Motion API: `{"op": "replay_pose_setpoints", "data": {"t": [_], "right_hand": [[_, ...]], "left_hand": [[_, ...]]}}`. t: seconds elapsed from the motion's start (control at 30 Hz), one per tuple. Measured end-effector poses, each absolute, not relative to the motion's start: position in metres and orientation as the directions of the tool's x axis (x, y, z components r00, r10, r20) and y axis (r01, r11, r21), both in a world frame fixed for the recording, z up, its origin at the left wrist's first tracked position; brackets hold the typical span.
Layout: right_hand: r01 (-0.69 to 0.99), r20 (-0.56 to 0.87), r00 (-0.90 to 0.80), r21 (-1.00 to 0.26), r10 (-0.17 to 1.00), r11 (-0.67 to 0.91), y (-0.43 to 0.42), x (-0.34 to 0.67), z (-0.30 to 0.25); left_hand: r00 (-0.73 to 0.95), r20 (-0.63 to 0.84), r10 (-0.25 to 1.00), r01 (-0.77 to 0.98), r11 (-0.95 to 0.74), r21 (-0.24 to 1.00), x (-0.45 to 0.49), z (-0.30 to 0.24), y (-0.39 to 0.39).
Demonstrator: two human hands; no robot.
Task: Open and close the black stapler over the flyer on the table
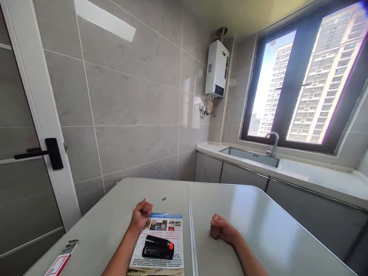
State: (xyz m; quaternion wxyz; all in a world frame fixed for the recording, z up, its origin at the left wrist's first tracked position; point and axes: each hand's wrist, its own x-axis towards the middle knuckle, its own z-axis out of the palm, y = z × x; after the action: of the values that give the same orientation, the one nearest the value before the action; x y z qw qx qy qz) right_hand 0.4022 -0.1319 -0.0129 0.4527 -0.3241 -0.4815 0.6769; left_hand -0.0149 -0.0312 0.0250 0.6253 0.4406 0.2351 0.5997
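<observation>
A black stapler (158, 247) with a red-orange patch lies on a printed sheet (176, 239) that carries rows of small pictures and text. My left hand (141, 215) is closed in a fist beside the sheet's upper left corner, slightly overlapping it and apart from the stapler. To the right of the table's centre seam, my right hand (222, 229) rests as a fist on the tabletop, touching no object there. Nothing shows in either fist. A short strip of staples (163, 199) lies beyond the sheet.
At the table's left edge is a red-and-white box (61, 262) with grey staple strips (71, 244) at its end. The pale table (230, 199) has a raised-looking seam. Behind stand a counter with a sink (250, 156), a wall heater (217, 69) and, left, a door (54, 153).
</observation>
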Motion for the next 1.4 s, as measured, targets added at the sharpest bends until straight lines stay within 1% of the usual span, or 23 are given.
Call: {"op": "replay_pose_setpoints", "data": {"t": [0.07,0.1,0.17,0.27,0.33,0.4,0.43,0.53,0.63,0.73,0.8,0.9,1.0,1.03,1.1,1.17,1.3,1.4], "right_hand": [[-0.307,-0.004,-0.382,-0.943,0.924,-0.131,-0.131,0.402,-0.013],[-0.307,-0.004,-0.382,-0.943,0.924,-0.131,-0.131,0.401,-0.013],[-0.299,-0.005,-0.383,-0.945,0.924,-0.129,-0.130,0.401,-0.012],[-0.276,-0.010,-0.377,-0.953,0.926,-0.122,-0.130,0.400,-0.011],[-0.246,-0.019,-0.372,-0.962,0.928,-0.118,-0.132,0.399,-0.009],[-0.199,-0.029,-0.369,-0.974,0.929,-0.110,-0.135,0.398,-0.005],[-0.168,-0.034,-0.369,-0.980,0.929,-0.103,-0.136,0.396,-0.002],[-0.036,-0.047,-0.360,-0.997,0.932,-0.064,-0.136,0.386,0.008],[0.145,-0.073,-0.316,-0.989,0.946,-0.028,-0.139,0.368,0.020],[0.304,-0.062,-0.181,-0.953,0.982,-0.004,-0.159,0.343,0.026],[0.379,-0.030,-0.072,-0.925,0.997,0.000,-0.187,0.320,0.025],[0.468,-0.002,0.028,-0.884,1.000,-0.015,-0.243,0.280,0.018],[0.678,0.248,0.101,-0.726,0.963,0.117,-0.295,0.241,0.011],[0.724,0.290,0.097,-0.677,0.952,0.132,-0.308,0.231,0.008],[0.767,0.324,0.078,-0.624,0.943,0.151,-0.324,0.217,0.003],[0.763,0.311,0.049,-0.625,0.949,0.165,-0.330,0.211,0.001],[0.709,0.239,0.000,-0.684,0.971,0.169,-0.329,0.213,0.001],[0.645,0.205,0.045,-0.753,0.978,0.128,-0.328,0.215,0.000]], "left_hand": [[0.180,0.219,0.959,-0.653,-0.051,0.756,-0.015,0.025,-0.031],[0.190,0.221,0.957,-0.676,-0.035,0.736,-0.014,0.025,-0.031],[0.202,0.247,0.948,-0.640,-0.063,0.766,-0.011,0.024,-0.029],[0.183,0.286,0.941,-0.484,-0.167,0.859,-0.004,0.021,-0.027],[0.166,0.294,0.941,-0.348,-0.223,0.911,0.000,0.018,-0.025],[0.185,0.308,0.933,-0.157,-0.282,0.947,0.004,0.013,-0.023],[0.199,0.325,0.924,-0.036,-0.325,0.945,0.005,0.011,-0.022],[0.276,0.389,0.879,0.264,-0.458,0.849,0.006,0.003,-0.019],[0.401,0.395,0.826,0.445,-0.553,0.705,0.009,0.003,-0.022],[0.468,0.346,0.813,0.595,-0.580,0.557,0.016,0.012,-0.032],[0.484,0.314,0.817,0.699,-0.577,0.423,0.021,0.019,-0.039],[0.502,0.274,0.821,0.692,-0.570,0.443,0.026,0.018,-0.038],[0.499,0.248,0.831,0.688,-0.553,0.470,0.028,0.009,-0.034],[0.498,0.246,0.831,0.684,-0.551,0.478,0.028,0.006,-0.033],[0.499,0.249,0.830,0.672,-0.552,0.494,0.028,0.003,-0.032],[0.499,0.253,0.829,0.656,-0.552,0.515,0.028,0.002,-0.033],[0.490,0.248,0.835,0.614,-0.533,0.582,0.026,0.004,-0.035],[0.473,0.239,0.848,0.581,-0.504,0.639,0.025,0.004,-0.034]]}}
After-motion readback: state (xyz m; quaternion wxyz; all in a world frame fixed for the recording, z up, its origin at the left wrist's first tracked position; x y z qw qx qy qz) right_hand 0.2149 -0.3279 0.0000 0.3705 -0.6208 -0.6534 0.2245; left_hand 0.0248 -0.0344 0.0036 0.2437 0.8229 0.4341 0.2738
